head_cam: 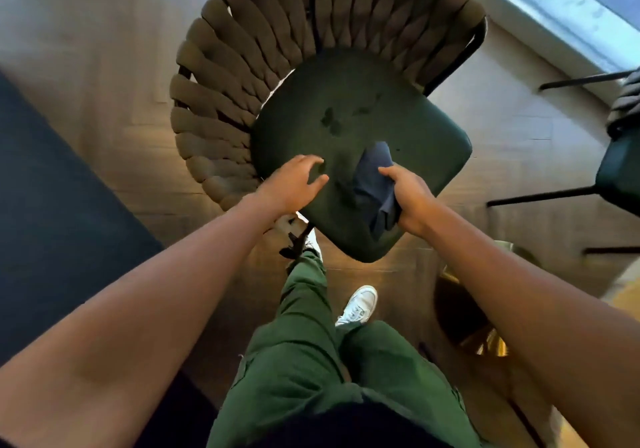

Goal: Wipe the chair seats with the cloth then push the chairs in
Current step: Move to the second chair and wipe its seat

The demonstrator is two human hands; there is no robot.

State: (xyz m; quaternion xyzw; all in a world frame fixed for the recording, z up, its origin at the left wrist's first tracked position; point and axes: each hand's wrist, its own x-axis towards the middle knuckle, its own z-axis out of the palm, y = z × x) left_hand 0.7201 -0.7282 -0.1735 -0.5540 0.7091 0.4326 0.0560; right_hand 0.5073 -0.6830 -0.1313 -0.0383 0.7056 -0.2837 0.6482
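Note:
A chair with a dark green seat cushion (360, 108) and a woven olive rope back (228, 67) stands right in front of me. Darker blotches mark the middle of the seat. My right hand (408, 198) grips a folded dark blue cloth (375, 177) that lies on the near right part of the cushion. My left hand (294, 184) hovers with relaxed, spread fingers over the near left edge of the seat, holding nothing.
A second green-seated chair (616, 170) with thin black legs stands at the right edge. A dark blue surface (52, 222) fills the left side. A round gold-trimmed object (471, 312) sits on the wooden floor at lower right, near my legs and white shoe (356, 305).

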